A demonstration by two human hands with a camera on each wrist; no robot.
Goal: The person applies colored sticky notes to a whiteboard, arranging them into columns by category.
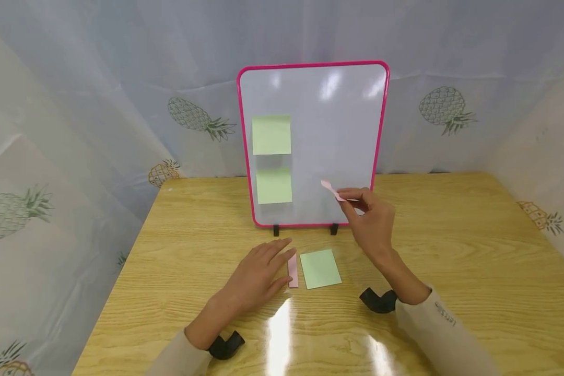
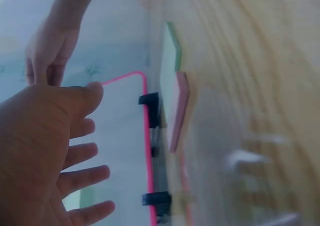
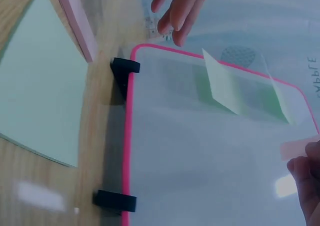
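Observation:
My right hand [image 1: 372,219] pinches a narrow pink sticky note [image 1: 331,189] between thumb and fingertips, in front of the lower right of a whiteboard [image 1: 329,136] with a pink frame. In the right wrist view the strip [image 3: 297,148] shows at the right edge. My left hand [image 1: 258,274] is spread, fingers apart, over the table beside a pad of narrow pink notes [image 1: 293,271]; the left wrist view shows a gap between hand and pink pad [image 2: 179,110]. A pad of square green notes [image 1: 320,269] lies just right of the pink pad.
Two green notes, an upper one [image 1: 271,136] and a lower one [image 1: 274,186], stick to the whiteboard's left side. Black feet [image 1: 333,228] hold the board up on the wooden table [image 1: 451,250]. A pineapple-print curtain [image 1: 310,31] hangs behind.

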